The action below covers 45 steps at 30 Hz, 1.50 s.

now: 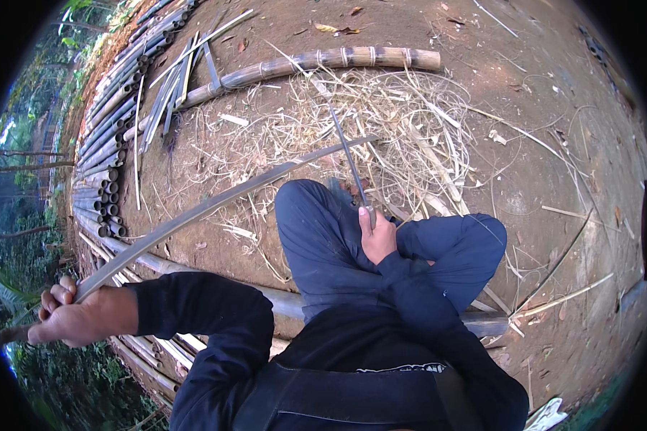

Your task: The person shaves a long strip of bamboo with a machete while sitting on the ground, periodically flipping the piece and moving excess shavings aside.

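A long, flat bamboo strip (216, 198) slants from the lower left up to the middle of the view. My left hand (86, 316) is closed around it near its lower end, out at the far left. In my right hand (378, 238), above my folded legs, is the handle of a knife (350, 159) with a long narrow blade pointing away from me. The blade crosses the strip close to its far tip; whether the edge bites into it I cannot tell. Thin bamboo shavings (381, 108) lie heaped on the ground beyond my knees.
Past the shavings lies a thick bamboo pole (331, 59), with several split strips (180, 82) across its left part. Many cut bamboo poles (108, 154) are stacked at the left. Another pole (284, 302) runs behind my legs. Thin sticks (564, 294) lie at the right.
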Tool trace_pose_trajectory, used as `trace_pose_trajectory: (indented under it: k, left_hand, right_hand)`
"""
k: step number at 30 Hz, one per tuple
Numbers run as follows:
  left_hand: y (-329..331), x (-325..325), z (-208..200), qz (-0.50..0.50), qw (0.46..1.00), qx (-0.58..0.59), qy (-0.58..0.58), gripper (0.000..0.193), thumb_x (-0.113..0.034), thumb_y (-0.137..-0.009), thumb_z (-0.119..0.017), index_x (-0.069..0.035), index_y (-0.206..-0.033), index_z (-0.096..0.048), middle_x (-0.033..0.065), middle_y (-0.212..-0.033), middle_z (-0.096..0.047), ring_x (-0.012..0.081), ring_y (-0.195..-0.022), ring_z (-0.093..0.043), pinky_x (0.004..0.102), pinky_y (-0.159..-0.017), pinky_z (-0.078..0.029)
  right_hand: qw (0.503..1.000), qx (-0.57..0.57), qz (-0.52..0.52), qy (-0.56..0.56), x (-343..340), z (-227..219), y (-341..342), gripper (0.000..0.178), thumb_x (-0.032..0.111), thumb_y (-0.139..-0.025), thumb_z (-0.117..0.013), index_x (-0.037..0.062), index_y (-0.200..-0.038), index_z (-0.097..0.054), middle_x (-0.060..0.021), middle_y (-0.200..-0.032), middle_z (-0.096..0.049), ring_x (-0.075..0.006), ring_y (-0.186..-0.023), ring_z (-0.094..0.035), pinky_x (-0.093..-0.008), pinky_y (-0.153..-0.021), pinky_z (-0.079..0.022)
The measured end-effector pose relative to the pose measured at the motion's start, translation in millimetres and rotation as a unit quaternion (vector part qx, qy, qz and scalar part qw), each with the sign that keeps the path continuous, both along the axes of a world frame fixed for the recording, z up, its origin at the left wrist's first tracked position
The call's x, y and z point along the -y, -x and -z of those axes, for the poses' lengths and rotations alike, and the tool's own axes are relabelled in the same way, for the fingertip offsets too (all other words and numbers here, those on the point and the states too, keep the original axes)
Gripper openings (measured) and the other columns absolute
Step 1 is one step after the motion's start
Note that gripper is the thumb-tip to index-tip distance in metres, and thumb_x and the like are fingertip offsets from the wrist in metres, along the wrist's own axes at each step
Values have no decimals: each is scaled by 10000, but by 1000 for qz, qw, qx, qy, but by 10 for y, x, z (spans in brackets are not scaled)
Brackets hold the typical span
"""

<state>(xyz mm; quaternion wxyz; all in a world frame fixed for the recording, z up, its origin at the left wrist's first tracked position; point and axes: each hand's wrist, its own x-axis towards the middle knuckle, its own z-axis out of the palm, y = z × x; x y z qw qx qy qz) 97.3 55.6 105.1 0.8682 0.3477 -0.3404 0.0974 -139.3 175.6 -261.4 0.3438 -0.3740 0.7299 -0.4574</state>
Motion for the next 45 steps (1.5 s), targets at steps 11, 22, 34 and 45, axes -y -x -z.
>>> trace_pose_trajectory:
  k: [11,22,34,45]
  left_hand:
    - [104,-217,-10,18,998,64,-10,543,-536,-1017,-263,-23,-889,-386,60,-657,-375,133,-459,-295,256,-418,-290]
    - [185,-359,10,53,996,65,4,554,-591,-977,-369,-41,-915,-386,61,-658,-401,137,-456,-325,253,-410,-294]
    - [106,-277,10,-26,999,15,32,585,-602,-920,-517,-29,-860,-413,60,-656,-410,118,-459,-318,241,-423,-273]
    - [-159,-8,13,-108,993,-47,-11,666,-517,-994,-403,110,-779,-465,187,-719,-559,170,-461,-440,264,-377,-384]
  right_hand:
    - [992,81,-23,93,-108,-300,-286,360,345,-942,-604,-4,-861,-577,-189,-624,-589,-404,-618,-618,-415,-534,-468]
    - [981,61,-89,161,-231,-471,-212,328,325,-936,-618,4,-874,-599,-168,-625,-571,-375,-601,-615,-393,-537,-466]
    - [984,15,-98,147,-170,-231,-99,359,368,-924,-615,20,-834,-621,-217,-657,-615,-412,-639,-632,-440,-571,-492]
    - [989,-100,-105,-9,160,581,443,537,549,-945,-478,39,-871,-630,-208,-657,-617,-403,-666,-635,-496,-641,-489]
